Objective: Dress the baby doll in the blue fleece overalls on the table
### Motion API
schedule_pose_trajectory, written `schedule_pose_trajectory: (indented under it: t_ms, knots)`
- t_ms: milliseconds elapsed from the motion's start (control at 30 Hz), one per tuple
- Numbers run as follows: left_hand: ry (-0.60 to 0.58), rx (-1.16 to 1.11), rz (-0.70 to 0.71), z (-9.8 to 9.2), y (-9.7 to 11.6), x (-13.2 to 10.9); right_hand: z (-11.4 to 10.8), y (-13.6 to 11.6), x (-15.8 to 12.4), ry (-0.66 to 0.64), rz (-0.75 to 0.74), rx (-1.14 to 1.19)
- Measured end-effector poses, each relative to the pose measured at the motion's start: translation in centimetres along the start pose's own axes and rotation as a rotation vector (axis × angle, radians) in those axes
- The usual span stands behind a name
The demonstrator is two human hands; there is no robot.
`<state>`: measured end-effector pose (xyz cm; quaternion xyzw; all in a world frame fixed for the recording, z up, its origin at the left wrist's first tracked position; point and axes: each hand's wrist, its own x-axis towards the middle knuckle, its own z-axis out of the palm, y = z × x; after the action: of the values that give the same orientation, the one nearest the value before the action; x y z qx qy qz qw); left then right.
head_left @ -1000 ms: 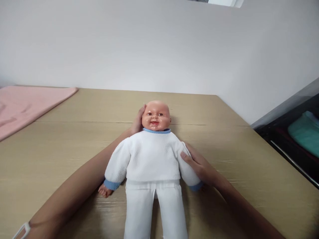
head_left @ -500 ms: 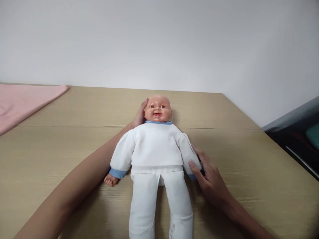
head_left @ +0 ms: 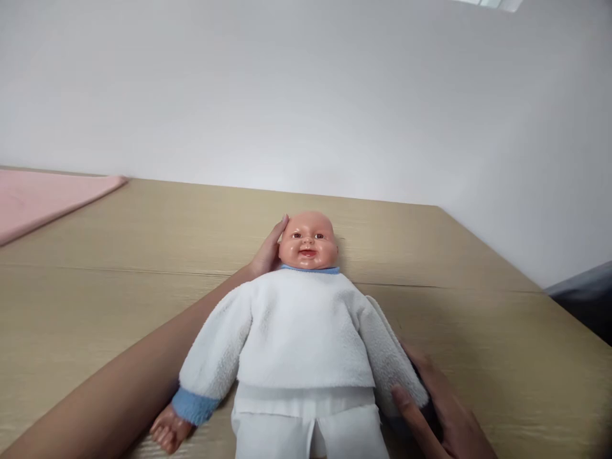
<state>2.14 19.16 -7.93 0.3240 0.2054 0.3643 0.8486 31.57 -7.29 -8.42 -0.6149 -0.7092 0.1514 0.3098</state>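
A baby doll (head_left: 306, 331) in a white fleece top with blue collar and cuffs and white trousers lies face up, its head away from me. My left hand (head_left: 268, 250) cups the side of the doll's bald head; the thumb shows along it, while the other fingers are hidden behind or under the head. At the doll's arm on the right, my right hand (head_left: 444, 411) grips the white sleeve (head_left: 392, 354) near its cuff, thumb on top and fingers on the outer side. The doll's lower legs are out of view.
Beneath the doll is a tan wooden-looking table (head_left: 191, 229) with a seam across it. A pink cloth (head_left: 52, 197) lies at the far left. The table meets a pale wall (head_left: 287, 95). Something dark (head_left: 586, 299) stands beyond the right edge.
The view has tilted up and the doll appears larger and lower, so less of its legs shows. Both hands keep the same places on the head and sleeve.
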Motion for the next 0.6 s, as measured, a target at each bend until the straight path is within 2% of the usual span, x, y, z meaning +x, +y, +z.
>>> schedule_pose_trajectory:
  t_ms: [133, 333, 600]
  knots:
    - [-0.015, 0.017, 0.045, 0.31, 0.05, -0.17, 0.16, 0.31, 0.04, -0.012, 0.011, -0.021]
    - [-0.044, 0.115, -0.025, 0.11, 0.67, -0.68, 0.05, 0.75, -0.14, -0.027, -0.009, -0.037]
    - [0.008, 0.094, 0.073, 0.39, 0.21, -0.59, -0.06, 0.41, -0.17, -0.024, 0.016, 0.018]
